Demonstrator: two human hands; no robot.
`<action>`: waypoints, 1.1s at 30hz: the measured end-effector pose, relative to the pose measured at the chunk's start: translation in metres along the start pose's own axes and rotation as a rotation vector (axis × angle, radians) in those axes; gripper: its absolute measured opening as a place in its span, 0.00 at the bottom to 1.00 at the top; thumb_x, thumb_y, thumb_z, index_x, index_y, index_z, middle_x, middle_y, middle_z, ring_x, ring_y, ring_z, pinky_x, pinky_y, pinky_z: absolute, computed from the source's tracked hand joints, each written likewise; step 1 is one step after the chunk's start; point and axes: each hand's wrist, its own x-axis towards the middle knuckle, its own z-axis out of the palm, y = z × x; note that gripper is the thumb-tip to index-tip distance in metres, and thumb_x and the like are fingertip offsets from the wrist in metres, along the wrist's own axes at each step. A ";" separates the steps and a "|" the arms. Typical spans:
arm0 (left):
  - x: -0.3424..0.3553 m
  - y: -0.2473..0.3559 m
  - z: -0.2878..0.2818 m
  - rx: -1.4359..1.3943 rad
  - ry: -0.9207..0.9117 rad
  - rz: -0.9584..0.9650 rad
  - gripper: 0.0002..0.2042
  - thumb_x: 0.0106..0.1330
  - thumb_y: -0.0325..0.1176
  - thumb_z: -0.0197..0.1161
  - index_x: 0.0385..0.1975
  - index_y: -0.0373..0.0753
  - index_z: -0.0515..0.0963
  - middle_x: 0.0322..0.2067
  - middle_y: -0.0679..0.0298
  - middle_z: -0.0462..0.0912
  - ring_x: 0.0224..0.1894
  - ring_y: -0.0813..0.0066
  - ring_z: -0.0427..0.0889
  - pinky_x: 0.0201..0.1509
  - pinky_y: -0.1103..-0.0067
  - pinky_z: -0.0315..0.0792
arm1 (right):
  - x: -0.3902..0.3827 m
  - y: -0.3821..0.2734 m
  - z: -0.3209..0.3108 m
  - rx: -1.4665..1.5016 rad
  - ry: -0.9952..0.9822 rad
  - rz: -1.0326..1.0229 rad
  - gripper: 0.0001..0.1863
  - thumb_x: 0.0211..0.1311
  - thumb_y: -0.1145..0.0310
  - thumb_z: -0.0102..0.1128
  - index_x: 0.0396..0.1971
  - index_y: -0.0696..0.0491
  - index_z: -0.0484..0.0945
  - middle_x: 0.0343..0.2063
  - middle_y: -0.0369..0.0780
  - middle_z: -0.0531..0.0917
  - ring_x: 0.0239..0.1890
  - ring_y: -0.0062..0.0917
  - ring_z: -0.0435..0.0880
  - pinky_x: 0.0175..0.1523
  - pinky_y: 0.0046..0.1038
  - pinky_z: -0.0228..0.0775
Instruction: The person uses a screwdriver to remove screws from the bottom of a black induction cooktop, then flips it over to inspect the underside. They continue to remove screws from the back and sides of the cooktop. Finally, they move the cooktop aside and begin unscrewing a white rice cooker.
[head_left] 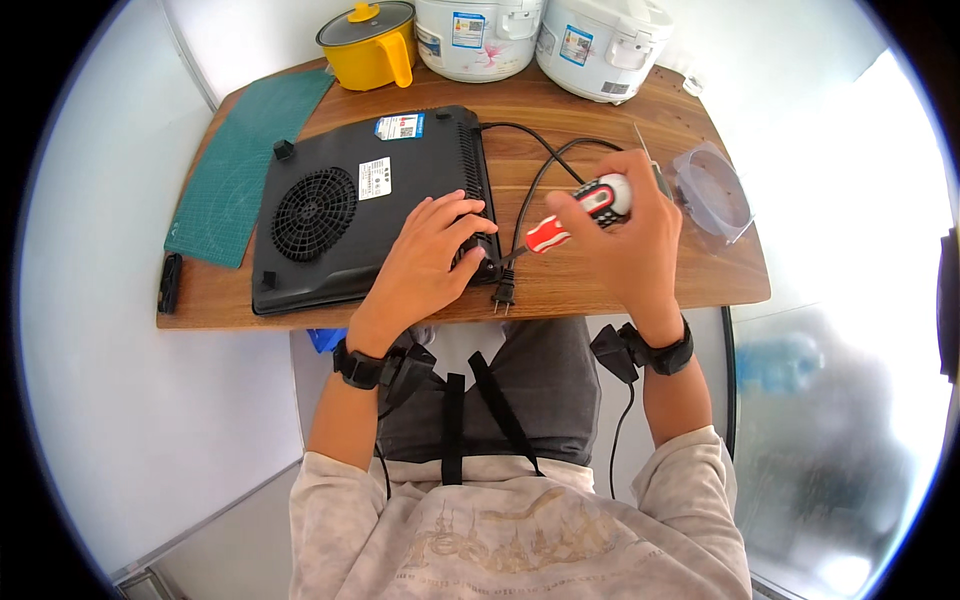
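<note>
A black induction cooker (350, 270) lies upside down on the wooden table, showing a round fan grille (313, 213) and labels. My left hand (430, 255) rests on its right part, fingers apart over the edge by the vent slots. My right hand (630, 235) grips a screwdriver (548, 235) with a red, white and black handle; its tip reaches the cooker's near right corner, beside my left fingertips. The cooker's black power cord (525, 200) runs over the table, its plug (504, 295) near the front edge.
A green cutting mat (225, 170) lies left of the cooker, with a black object (170, 283) below it. A yellow pot (365, 65) and two white rice cookers (475, 55) stand at the back. A translucent plastic container (715, 190) sits by the right edge of the table (740, 280).
</note>
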 end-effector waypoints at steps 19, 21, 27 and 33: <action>-0.023 0.032 0.010 0.397 0.159 -0.105 0.21 0.62 0.44 0.69 0.53 0.44 0.81 0.71 0.55 0.67 0.74 0.55 0.64 0.76 0.54 0.57 | -0.040 0.053 -0.042 0.216 0.169 0.375 0.19 0.58 0.68 0.77 0.35 0.55 0.71 0.24 0.34 0.79 0.25 0.13 0.73 0.31 0.18 0.68; -0.035 0.033 0.003 0.376 0.148 -0.080 0.21 0.61 0.44 0.70 0.53 0.44 0.82 0.71 0.56 0.68 0.74 0.55 0.64 0.76 0.54 0.57 | -0.054 0.059 -0.049 0.289 0.188 0.446 0.20 0.57 0.69 0.77 0.34 0.55 0.69 0.26 0.35 0.80 0.26 0.14 0.74 0.32 0.19 0.69; -0.046 0.047 -0.019 0.298 0.101 -0.032 0.15 0.64 0.37 0.68 0.48 0.41 0.82 0.67 0.57 0.74 0.71 0.54 0.69 0.74 0.58 0.61 | -0.074 0.090 -0.061 0.134 0.100 0.398 0.22 0.57 0.70 0.77 0.33 0.56 0.66 0.33 0.39 0.83 0.36 0.20 0.81 0.43 0.26 0.74; -0.099 0.059 -0.028 -0.105 0.463 -0.315 0.05 0.71 0.28 0.59 0.35 0.34 0.79 0.40 0.58 0.84 0.44 0.63 0.83 0.53 0.71 0.75 | -0.063 0.120 -0.061 -0.008 -0.008 0.293 0.18 0.56 0.70 0.76 0.36 0.58 0.72 0.35 0.44 0.83 0.36 0.35 0.82 0.44 0.33 0.75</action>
